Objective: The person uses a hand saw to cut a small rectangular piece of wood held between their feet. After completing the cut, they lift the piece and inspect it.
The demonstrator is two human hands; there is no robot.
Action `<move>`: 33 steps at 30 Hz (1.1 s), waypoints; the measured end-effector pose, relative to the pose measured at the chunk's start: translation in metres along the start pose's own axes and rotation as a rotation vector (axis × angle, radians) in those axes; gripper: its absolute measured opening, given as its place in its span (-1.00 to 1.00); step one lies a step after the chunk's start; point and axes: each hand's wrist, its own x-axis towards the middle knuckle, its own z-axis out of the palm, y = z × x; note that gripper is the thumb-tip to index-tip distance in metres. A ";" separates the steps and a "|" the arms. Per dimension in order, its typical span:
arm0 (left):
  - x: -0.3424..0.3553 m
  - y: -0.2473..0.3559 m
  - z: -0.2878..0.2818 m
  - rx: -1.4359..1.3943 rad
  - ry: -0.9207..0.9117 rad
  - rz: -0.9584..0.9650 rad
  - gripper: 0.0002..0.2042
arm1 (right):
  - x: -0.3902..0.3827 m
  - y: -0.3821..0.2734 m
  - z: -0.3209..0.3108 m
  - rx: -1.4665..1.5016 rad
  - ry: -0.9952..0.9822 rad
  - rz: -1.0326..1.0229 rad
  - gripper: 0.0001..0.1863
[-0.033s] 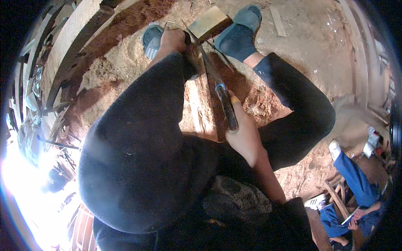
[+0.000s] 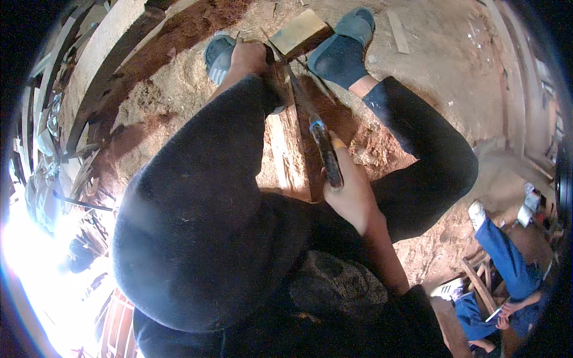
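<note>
My right hand (image 2: 352, 188) is closed round the dark handle of a handsaw (image 2: 305, 102), with a blue band where handle meets blade. Its long, tapering blade slants away to the upper left, beside a pale, rough wooden plank (image 2: 285, 149) lying between my legs. Teeth cannot be made out. Beside my left foot, my left hand (image 2: 248, 58) is closed on the far end of the plank, most of its fingers hidden. A short squared wood block (image 2: 300, 34) lies across the far end, between my sandalled feet.
Sawdust-covered ground (image 2: 149, 95) surrounds me. Long timbers (image 2: 107, 53) lie at the left, with scrap wood below them. At the lower right, another person in blue trousers (image 2: 507, 250) sits beside a small wooden frame (image 2: 480, 280), holding a pale, thin object.
My right hand and the handsaw have shifted slightly to the right and toward me. My left hand stays nearly in place.
</note>
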 end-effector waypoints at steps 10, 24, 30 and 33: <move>0.009 -0.004 0.000 0.042 0.016 -0.021 -0.76 | 0.011 -0.009 0.005 0.082 -0.125 -0.183 -0.45; 0.002 -0.006 0.011 -0.112 0.179 -0.012 -0.76 | -0.034 -0.041 0.010 -0.004 0.015 -0.203 -0.69; 0.000 0.008 -0.015 -0.051 0.005 -0.026 -0.80 | -0.063 -0.063 -0.017 0.072 -0.056 0.035 -0.76; -0.002 0.002 -0.019 -0.148 0.000 -0.079 -0.82 | -0.041 -0.048 -0.004 -0.055 -0.023 -0.103 -0.73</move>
